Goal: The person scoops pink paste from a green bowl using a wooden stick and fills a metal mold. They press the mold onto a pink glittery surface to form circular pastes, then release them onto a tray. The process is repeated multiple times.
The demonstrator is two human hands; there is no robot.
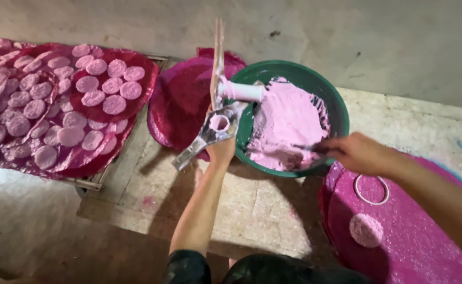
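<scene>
The left hand (pixel 221 150) is closed round a metal press mould (pixel 216 126) — its long handle slants down-left, its pink-filled cup facing up just off the left rim of the green basin (pixel 341 113). The right hand (pixel 358 152), fingers pinched on a thin tool (pixel 307 149), reaches leftward into the pink powder (pixel 289 123) — nearer the basin's front rim.

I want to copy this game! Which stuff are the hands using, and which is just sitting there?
In use:
left hand holding metal mould
right hand holding scraper
green bowl of pink powder

Just sitting:
pink discs on red sheets
white ring
single disc
</scene>
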